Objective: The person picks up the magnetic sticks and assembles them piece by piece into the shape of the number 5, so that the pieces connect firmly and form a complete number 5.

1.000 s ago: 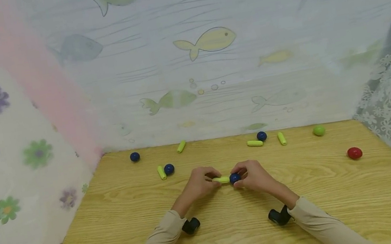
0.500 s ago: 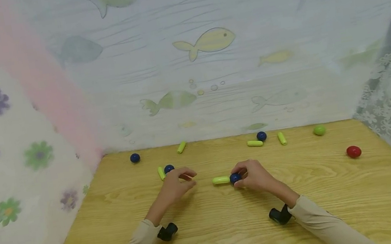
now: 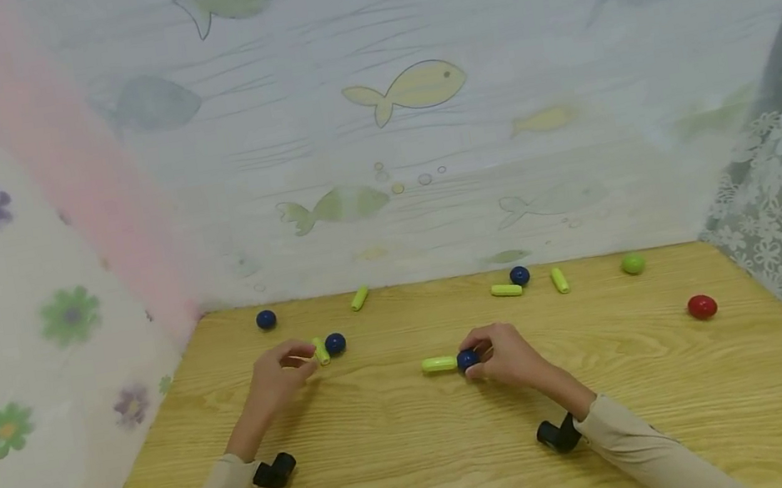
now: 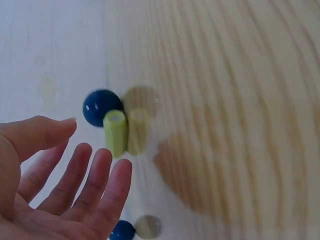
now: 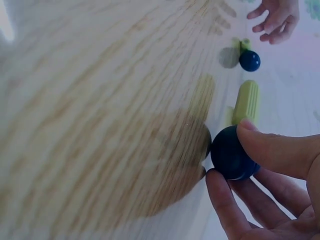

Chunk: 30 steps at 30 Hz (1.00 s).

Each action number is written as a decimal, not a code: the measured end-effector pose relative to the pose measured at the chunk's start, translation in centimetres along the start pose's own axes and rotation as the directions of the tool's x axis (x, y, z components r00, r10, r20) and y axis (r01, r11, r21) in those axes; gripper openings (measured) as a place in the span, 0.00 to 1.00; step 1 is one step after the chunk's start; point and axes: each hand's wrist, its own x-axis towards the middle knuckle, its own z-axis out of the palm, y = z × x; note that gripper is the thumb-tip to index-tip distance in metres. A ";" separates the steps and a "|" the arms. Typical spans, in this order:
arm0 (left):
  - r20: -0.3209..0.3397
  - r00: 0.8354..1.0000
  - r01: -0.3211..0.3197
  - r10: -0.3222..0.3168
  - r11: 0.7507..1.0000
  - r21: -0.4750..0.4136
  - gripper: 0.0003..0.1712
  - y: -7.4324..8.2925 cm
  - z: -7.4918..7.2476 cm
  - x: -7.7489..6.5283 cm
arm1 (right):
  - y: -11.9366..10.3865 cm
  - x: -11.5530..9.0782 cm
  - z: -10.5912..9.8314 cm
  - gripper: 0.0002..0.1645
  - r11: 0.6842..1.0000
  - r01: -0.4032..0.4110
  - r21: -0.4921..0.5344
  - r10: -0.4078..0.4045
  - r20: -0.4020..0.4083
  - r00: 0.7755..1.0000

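Note:
My right hand point(image 3: 509, 354) pinches a glossy dark blue ball point(image 3: 467, 361) between thumb and fingers, low over the table. Against the ball's left side, a ridged yellow-green rod point(image 3: 439, 364) lies lengthwise; the right wrist view shows this rod point(image 5: 246, 102) just beyond the thumb. My left hand point(image 3: 278, 379) holds nothing, its fingers spread and slightly bent. Its fingertips are right by a second yellow-green rod point(image 3: 321, 351), which lies beside another blue ball point(image 3: 335, 343). In the left wrist view that rod point(image 4: 116, 135) is just past the gap between thumb and fingers.
Along the back of the wooden table point(image 3: 408, 461) are a blue ball point(image 3: 266, 320), a rod point(image 3: 359, 298), a rod point(image 3: 507, 291) touching a blue ball point(image 3: 520, 275), another rod point(image 3: 559, 280) and a green ball point(image 3: 633, 263). A red ball point(image 3: 702, 306) lies at right. Patterned curtains enclose the table.
My left hand has let go of the middle rod and moved left to the second rod. The right hand stays in place, holding the blue ball.

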 end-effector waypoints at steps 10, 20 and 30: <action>-0.138 0.985 0.090 -0.104 0.990 -0.108 0.20 -2.6 -2.6 1.5 | 0.0 0.1 -0.2 0.17 1.000 -0.009 -0.010 0.009 -0.004 1.000; -0.254 0.946 0.173 -0.202 0.976 -0.130 0.27 -4.1 -4.6 4.8 | -0.2 0.1 0.1 0.16 1.000 -0.021 0.018 0.021 0.007 1.000; -0.131 0.976 0.168 -0.172 0.985 -0.046 0.28 -5.7 -4.6 6.3 | -0.3 -0.2 -0.2 0.16 1.000 -0.024 -0.019 0.024 0.009 1.000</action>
